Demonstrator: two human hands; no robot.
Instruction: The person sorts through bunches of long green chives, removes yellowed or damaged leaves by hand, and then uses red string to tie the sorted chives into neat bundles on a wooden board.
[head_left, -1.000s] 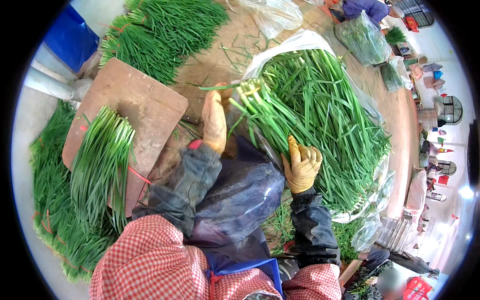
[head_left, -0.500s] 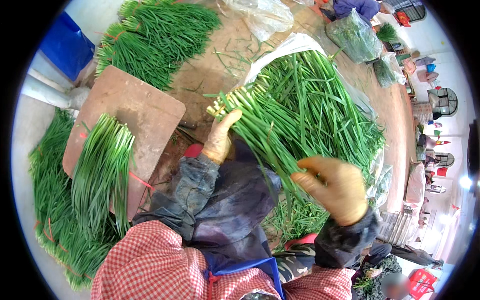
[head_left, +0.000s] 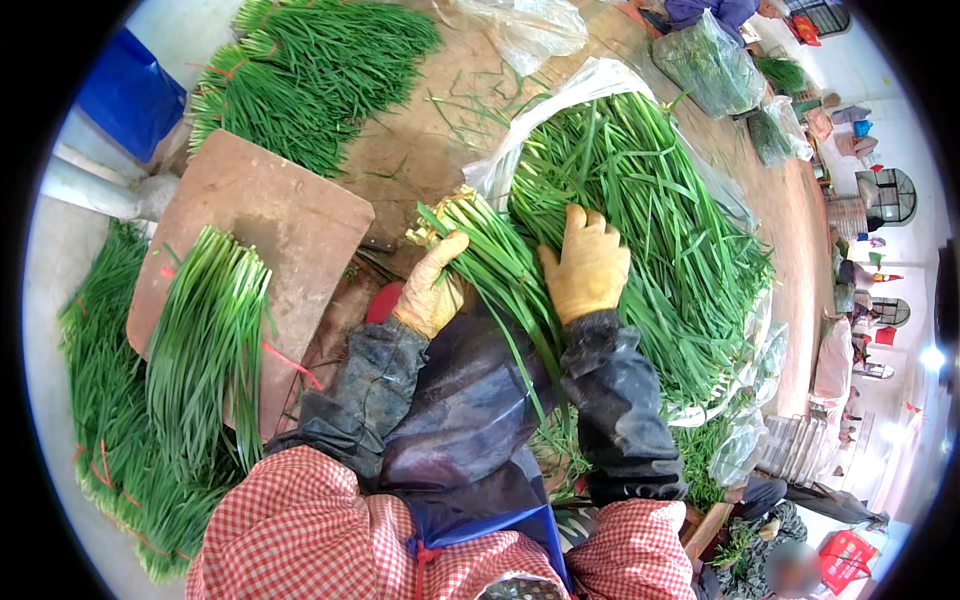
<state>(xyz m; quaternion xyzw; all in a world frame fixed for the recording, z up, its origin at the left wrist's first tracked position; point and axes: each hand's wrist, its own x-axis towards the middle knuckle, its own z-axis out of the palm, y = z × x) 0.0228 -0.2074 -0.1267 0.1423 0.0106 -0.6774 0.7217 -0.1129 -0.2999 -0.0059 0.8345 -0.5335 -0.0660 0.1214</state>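
Brown floor [head_left: 405, 135], littered w/ leaf scraps, is seen beneath, w/ white wall [head_left: 868, 75] far R. Handful [head_left: 492, 238] of long greens is held near its pale cut ends by L hand [head_left: 432, 293], thumb laid over top, other fingers mostly hidden; it's positioned at the near-L edge of the pile [head_left: 650, 190]. R hand [head_left: 588, 268] is placed, back up, on greens where handful & pile meet; fingertips are partly sunk in leaves, so whether anything's gripped can't be told. Pile is contained in an open white bag [head_left: 528, 115]. Dark apron [head_left: 455, 405] is seen below hands; arms are covered by black cuffs [head_left: 625, 415] & red-check sleeves [head_left: 280, 510]. To L, a loose bunch [head_left: 205, 345] is laid on a brown board [head_left: 300, 205], w/ red tie [head_left: 290, 363] beside it. Tied bundles [head_left: 330, 85] are stacked beyond board; more are heaped L of it. Clear bag [head_left: 530, 35] is left crumpled on floor, far side. Top R, filled bags [head_left: 710, 70] are placed near a person in purple [head_left: 705, 12]; lower R, another person [head_left: 775, 530] is partly seen by a red bag [head_left: 845, 560].
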